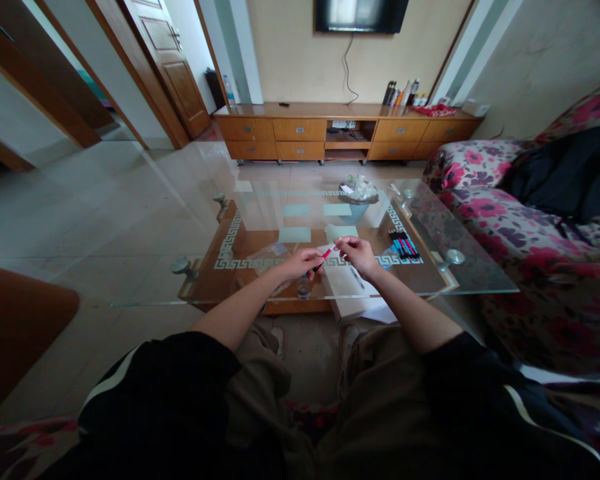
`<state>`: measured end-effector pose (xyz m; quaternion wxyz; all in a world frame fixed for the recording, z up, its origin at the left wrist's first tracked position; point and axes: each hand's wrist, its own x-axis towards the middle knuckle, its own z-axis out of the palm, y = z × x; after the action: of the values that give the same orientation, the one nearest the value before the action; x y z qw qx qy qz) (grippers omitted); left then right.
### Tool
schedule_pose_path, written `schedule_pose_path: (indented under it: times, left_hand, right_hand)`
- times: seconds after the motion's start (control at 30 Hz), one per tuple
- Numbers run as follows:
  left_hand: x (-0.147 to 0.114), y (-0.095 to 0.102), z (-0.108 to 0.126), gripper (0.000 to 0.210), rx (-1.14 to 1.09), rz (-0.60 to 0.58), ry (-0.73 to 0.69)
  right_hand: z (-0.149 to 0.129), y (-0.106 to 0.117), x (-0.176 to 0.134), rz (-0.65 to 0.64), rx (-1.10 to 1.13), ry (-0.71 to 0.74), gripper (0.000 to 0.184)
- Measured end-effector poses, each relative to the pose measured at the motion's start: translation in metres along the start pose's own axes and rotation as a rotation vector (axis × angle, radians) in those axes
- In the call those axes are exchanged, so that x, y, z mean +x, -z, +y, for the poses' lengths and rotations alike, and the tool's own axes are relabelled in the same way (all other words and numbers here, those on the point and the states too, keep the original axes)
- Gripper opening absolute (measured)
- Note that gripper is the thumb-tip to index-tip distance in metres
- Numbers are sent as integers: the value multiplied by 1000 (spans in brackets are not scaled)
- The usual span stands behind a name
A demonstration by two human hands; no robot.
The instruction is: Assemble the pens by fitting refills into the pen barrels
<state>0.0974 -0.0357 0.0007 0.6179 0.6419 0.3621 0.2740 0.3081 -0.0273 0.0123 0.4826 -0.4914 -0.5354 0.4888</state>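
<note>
My left hand (303,263) is closed around a slim pink pen (326,255) with a dark lower end, held at a slant above the glass table (260,280). At the pen's whitish upper tip, my right hand (359,256) pinches with thumb and forefinger. Whether a separate small part sits between those fingertips is too small to tell. To the right, several pens (404,245) in pink, blue and black lie side by side on the glass. A small round clear container (303,288) is just below my left hand.
Under the hands is a white box (347,283) with a dark pen (357,278) seen over it. Beyond the table stands a filled waste basket (357,207). A floral sofa (485,200) with a black bag (570,170) is at right; a wooden TV cabinet (300,130) lines the wall.
</note>
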Motion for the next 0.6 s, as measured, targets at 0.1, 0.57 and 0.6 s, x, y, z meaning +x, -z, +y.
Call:
schedule_pose_path:
  times: [0.1,0.57,0.6]
  left_hand:
    - [-1,0,1,38,-5,18,1]
    - [2,1,-2,37,1,71,-17]
    - [2,2,-3,37,2,74,-16]
  right_hand:
    - [-1,-1,0,7,5,-10,41]
    - [0,1,1,17,-36,4,37]
    - [0,1,1,16,-35,4,37]
